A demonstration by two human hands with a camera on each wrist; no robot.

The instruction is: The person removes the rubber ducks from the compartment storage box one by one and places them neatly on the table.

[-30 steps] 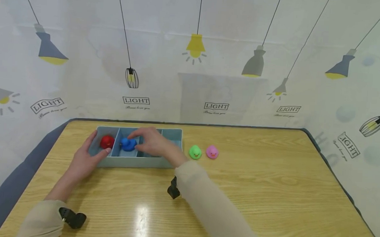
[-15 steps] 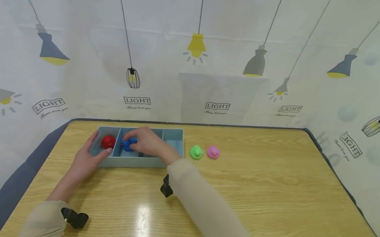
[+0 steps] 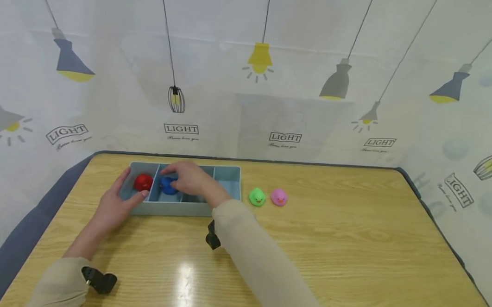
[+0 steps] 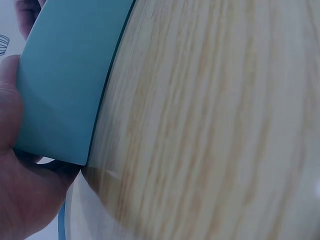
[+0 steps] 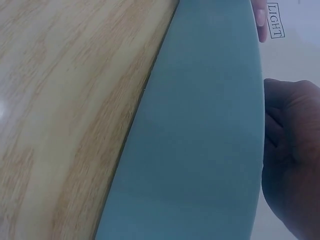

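Observation:
A light blue divided tray stands near the table's back edge. My left hand grips its left end, thumb at the front rim and fingers along the far side; the left wrist view shows this thumb at the tray wall. A red rubber duck sits in the leftmost compartment. In the compartment beside it is a blue rubber duck, pinched by thumb and fingers of my right hand, which partly covers it. Behind the tray wall, the right wrist view hides the right fingertips.
A green rubber duck and a pink rubber duck stand on the wooden table, just right of the tray. A printed cloth backdrop rises behind the table's back edge.
My right hand has shifted left and closed in over the blue duck, covering more of it. The left hand stays on the tray's end. The head view has drifted slightly.

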